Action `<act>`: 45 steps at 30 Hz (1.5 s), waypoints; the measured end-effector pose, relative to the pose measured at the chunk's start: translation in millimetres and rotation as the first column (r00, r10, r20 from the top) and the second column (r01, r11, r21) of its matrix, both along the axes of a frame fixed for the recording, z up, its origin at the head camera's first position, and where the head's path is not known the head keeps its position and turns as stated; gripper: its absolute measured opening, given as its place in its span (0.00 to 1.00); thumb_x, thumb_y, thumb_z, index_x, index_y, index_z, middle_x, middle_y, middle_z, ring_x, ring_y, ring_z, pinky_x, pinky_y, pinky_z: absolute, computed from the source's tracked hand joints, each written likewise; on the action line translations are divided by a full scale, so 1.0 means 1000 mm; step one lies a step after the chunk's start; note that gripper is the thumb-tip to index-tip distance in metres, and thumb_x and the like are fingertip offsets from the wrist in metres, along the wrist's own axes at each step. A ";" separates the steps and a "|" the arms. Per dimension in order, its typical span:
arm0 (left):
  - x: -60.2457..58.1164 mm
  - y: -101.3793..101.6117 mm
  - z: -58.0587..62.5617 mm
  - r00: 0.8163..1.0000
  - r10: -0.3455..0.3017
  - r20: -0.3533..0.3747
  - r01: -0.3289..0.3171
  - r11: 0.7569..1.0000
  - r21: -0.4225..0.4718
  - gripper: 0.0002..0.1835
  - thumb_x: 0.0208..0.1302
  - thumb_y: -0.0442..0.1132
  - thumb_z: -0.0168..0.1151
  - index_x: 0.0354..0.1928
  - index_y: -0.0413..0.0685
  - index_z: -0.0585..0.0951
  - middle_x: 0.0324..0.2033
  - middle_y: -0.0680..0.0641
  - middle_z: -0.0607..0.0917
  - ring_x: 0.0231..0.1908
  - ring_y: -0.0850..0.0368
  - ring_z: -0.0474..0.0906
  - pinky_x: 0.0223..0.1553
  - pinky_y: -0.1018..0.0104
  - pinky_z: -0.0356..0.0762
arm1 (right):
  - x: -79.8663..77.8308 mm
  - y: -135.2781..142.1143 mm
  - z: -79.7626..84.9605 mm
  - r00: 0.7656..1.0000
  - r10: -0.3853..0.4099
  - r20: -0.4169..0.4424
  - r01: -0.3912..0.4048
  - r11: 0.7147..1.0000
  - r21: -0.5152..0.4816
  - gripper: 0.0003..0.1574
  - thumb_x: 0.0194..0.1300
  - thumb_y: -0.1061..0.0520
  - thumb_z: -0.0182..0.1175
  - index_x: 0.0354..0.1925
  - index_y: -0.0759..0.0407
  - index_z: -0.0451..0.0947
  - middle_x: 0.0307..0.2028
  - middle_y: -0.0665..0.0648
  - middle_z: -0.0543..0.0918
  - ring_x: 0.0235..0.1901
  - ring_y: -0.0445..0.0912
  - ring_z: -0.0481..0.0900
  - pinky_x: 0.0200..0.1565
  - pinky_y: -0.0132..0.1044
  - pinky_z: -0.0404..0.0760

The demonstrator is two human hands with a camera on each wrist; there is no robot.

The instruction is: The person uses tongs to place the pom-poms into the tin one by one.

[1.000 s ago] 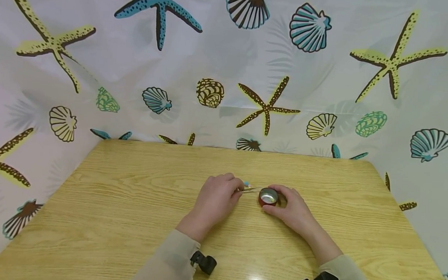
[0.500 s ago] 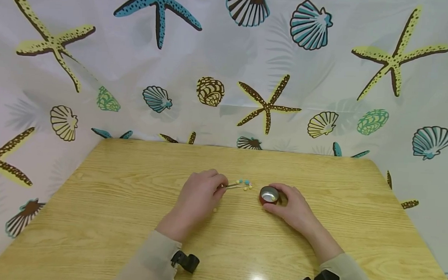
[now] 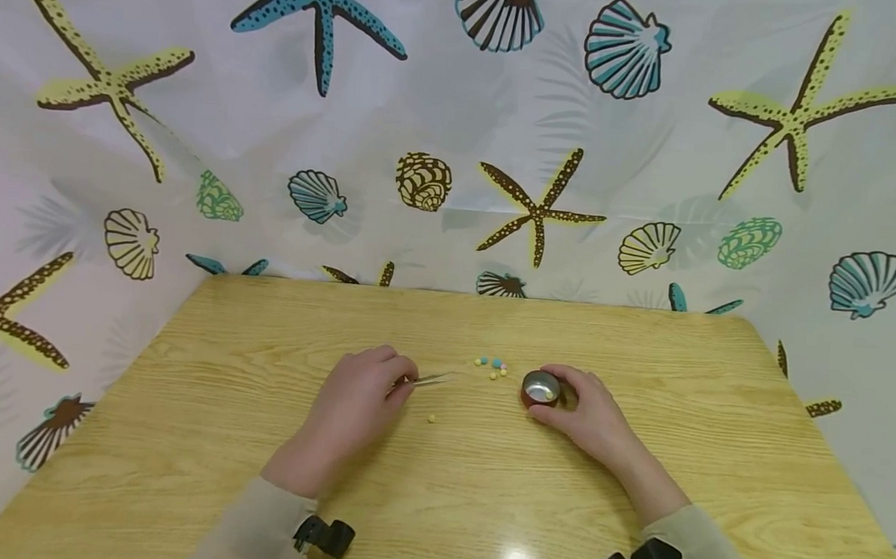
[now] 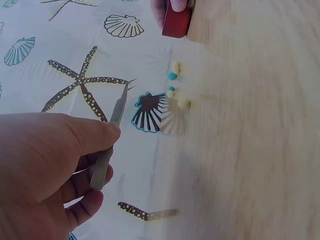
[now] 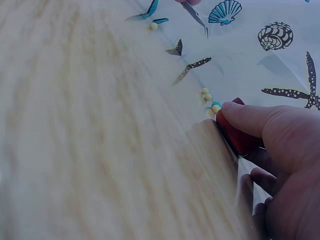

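Note:
My left hand [image 3: 360, 397] pinches a pair of metal tweezers [image 4: 103, 160] between thumb and fingers. Their thin tips stand slightly apart, with nothing between them, and point right. Several small yellow, blue and pink beads [image 3: 497, 363] lie grouped on the table, right of the tweezers. A lone yellow bead [image 3: 432, 419] rests nearer the front, just right of the left hand. My right hand [image 3: 590, 415] curls its thumb and fingers around a small red tin [image 5: 239, 132] standing on the table. Inside its silvery bowl a little yellow shows.
Everything sits on a light wooden table [image 3: 248, 387]. A pale curtain [image 3: 449, 254] printed with starfish and shells hangs along its back and sides. Black camera mounts [image 3: 324, 537] are strapped over both sleeves.
The left hand has drawn the tweezers leftward, away from the tin, uncovering the bead group and the lone yellow bead. The right hand has stayed around the tin.

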State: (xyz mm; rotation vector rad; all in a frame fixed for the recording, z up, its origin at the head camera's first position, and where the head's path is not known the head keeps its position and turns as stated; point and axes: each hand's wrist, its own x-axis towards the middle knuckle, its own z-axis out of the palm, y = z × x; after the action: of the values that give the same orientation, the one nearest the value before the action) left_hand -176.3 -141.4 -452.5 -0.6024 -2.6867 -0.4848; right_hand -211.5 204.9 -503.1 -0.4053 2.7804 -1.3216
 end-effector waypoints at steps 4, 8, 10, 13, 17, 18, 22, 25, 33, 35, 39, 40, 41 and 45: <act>0.004 -0.009 -0.002 0.999 -0.036 0.012 0.036 0.999 -0.013 0.06 0.70 0.33 0.79 0.44 0.50 0.91 0.37 0.53 0.87 0.34 0.56 0.82 0.45 0.51 0.84 | 0.000 0.000 0.000 1.000 -0.006 0.012 0.006 1.000 0.004 0.42 0.70 0.46 0.80 0.75 0.54 0.78 0.68 0.59 0.82 0.68 0.60 0.75 0.71 0.65 0.70; 0.008 -0.018 -0.005 0.997 -0.052 0.056 0.054 0.998 -0.022 0.06 0.70 0.34 0.79 0.45 0.51 0.91 0.38 0.54 0.87 0.36 0.59 0.82 0.44 0.53 0.83 | 0.000 0.001 -0.002 1.000 -0.005 0.016 0.005 1.000 0.003 0.42 0.70 0.46 0.80 0.75 0.54 0.78 0.68 0.59 0.82 0.69 0.59 0.75 0.72 0.64 0.70; 0.010 -0.022 -0.007 0.996 -0.054 0.074 0.056 0.998 -0.028 0.06 0.70 0.34 0.79 0.45 0.51 0.91 0.37 0.55 0.87 0.35 0.59 0.81 0.43 0.54 0.83 | -0.001 0.001 -0.002 1.000 -0.004 0.016 0.004 1.000 0.005 0.42 0.70 0.46 0.80 0.75 0.54 0.77 0.68 0.59 0.82 0.68 0.59 0.75 0.71 0.64 0.70; 0.012 -0.027 -0.009 0.995 -0.055 0.087 0.058 0.998 -0.038 0.06 0.71 0.35 0.78 0.45 0.52 0.91 0.37 0.56 0.86 0.36 0.60 0.80 0.43 0.53 0.82 | -0.001 0.002 -0.002 1.000 -0.003 0.014 0.002 1.000 0.004 0.42 0.69 0.46 0.80 0.75 0.54 0.78 0.68 0.59 0.82 0.68 0.59 0.75 0.72 0.64 0.70; 0.014 -0.031 -0.011 0.993 -0.063 0.095 0.068 0.996 -0.049 0.06 0.71 0.35 0.78 0.45 0.52 0.91 0.37 0.57 0.86 0.35 0.61 0.80 0.45 0.52 0.82 | -0.001 0.002 -0.002 1.000 -0.003 0.008 0.003 1.000 0.000 0.42 0.69 0.47 0.80 0.75 0.54 0.78 0.68 0.59 0.82 0.68 0.59 0.75 0.71 0.64 0.70; 0.015 -0.032 -0.011 0.993 -0.067 0.096 0.072 0.996 -0.052 0.06 0.71 0.35 0.78 0.45 0.52 0.91 0.37 0.57 0.86 0.35 0.61 0.79 0.45 0.52 0.82 | -0.001 0.002 -0.001 1.000 -0.003 0.007 0.003 1.000 0.000 0.42 0.69 0.47 0.80 0.75 0.54 0.78 0.68 0.59 0.82 0.68 0.59 0.75 0.71 0.64 0.70; 0.017 -0.034 -0.010 0.991 -0.081 0.103 0.088 0.994 -0.062 0.06 0.71 0.35 0.78 0.45 0.52 0.92 0.37 0.57 0.86 0.35 0.62 0.79 0.44 0.53 0.82 | -0.001 0.002 -0.001 1.000 -0.006 0.008 0.006 1.000 0.004 0.42 0.69 0.47 0.80 0.75 0.54 0.78 0.68 0.59 0.82 0.68 0.58 0.75 0.71 0.64 0.70; 0.019 -0.035 -0.010 0.991 -0.087 0.103 0.095 0.993 -0.071 0.06 0.71 0.35 0.78 0.45 0.52 0.91 0.37 0.57 0.86 0.34 0.62 0.78 0.44 0.54 0.82 | -0.001 0.002 -0.001 1.000 -0.003 0.004 0.003 1.000 0.005 0.42 0.70 0.46 0.80 0.75 0.55 0.77 0.68 0.59 0.82 0.68 0.59 0.75 0.71 0.65 0.70; 0.020 -0.037 -0.013 0.990 -0.089 0.106 0.099 0.990 -0.102 0.07 0.70 0.35 0.79 0.45 0.52 0.91 0.38 0.56 0.86 0.36 0.60 0.81 0.44 0.53 0.83 | 0.001 0.002 0.000 1.000 0.005 0.001 -0.005 1.000 -0.004 0.42 0.70 0.46 0.79 0.75 0.56 0.77 0.68 0.60 0.82 0.69 0.60 0.75 0.72 0.65 0.70; 0.020 -0.037 -0.014 0.990 -0.090 0.108 0.101 0.990 -0.101 0.06 0.69 0.35 0.79 0.45 0.52 0.91 0.37 0.56 0.85 0.36 0.60 0.81 0.43 0.55 0.83 | 0.001 0.002 0.000 1.000 0.005 -0.001 -0.005 1.000 0.001 0.42 0.70 0.45 0.79 0.75 0.56 0.77 0.68 0.60 0.82 0.69 0.60 0.75 0.72 0.65 0.70; 0.019 -0.038 -0.017 0.989 -0.088 0.120 0.101 0.990 -0.102 0.07 0.69 0.35 0.80 0.44 0.53 0.91 0.36 0.57 0.85 0.35 0.61 0.80 0.42 0.56 0.83 | 0.001 0.002 0.000 1.000 0.004 -0.004 -0.004 1.000 0.002 0.42 0.70 0.45 0.79 0.75 0.56 0.78 0.68 0.60 0.82 0.68 0.60 0.75 0.71 0.65 0.70; 0.019 -0.038 -0.017 0.988 -0.087 0.124 0.100 0.990 -0.102 0.07 0.69 0.35 0.80 0.44 0.53 0.91 0.36 0.57 0.85 0.35 0.61 0.80 0.42 0.56 0.83 | 0.001 0.002 0.000 1.000 0.007 -0.006 -0.007 1.000 0.003 0.42 0.70 0.44 0.79 0.75 0.56 0.78 0.68 0.60 0.83 0.68 0.59 0.75 0.71 0.65 0.71; 0.018 -0.038 -0.018 0.988 -0.085 0.129 0.099 0.990 -0.103 0.07 0.69 0.35 0.80 0.44 0.53 0.91 0.36 0.58 0.84 0.35 0.61 0.80 0.42 0.55 0.83 | 0.001 0.002 0.000 1.000 0.008 -0.007 -0.008 1.000 0.002 0.42 0.70 0.44 0.79 0.75 0.56 0.78 0.67 0.60 0.83 0.67 0.59 0.75 0.70 0.65 0.71; 0.018 -0.040 -0.019 0.986 -0.075 0.152 0.090 0.991 -0.094 0.06 0.70 0.35 0.79 0.44 0.54 0.91 0.36 0.58 0.84 0.35 0.62 0.79 0.43 0.55 0.83 | 0.000 0.003 -0.001 1.000 0.013 -0.009 -0.013 1.000 0.002 0.42 0.71 0.44 0.79 0.75 0.56 0.78 0.67 0.61 0.83 0.67 0.59 0.76 0.70 0.65 0.71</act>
State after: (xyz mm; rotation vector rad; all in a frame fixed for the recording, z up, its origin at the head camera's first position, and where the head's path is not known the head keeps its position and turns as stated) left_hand -158.4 -181.2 -472.0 -0.7360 -2.8498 -0.4336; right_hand -211.3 207.5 -503.8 -0.4290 2.7815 -1.3169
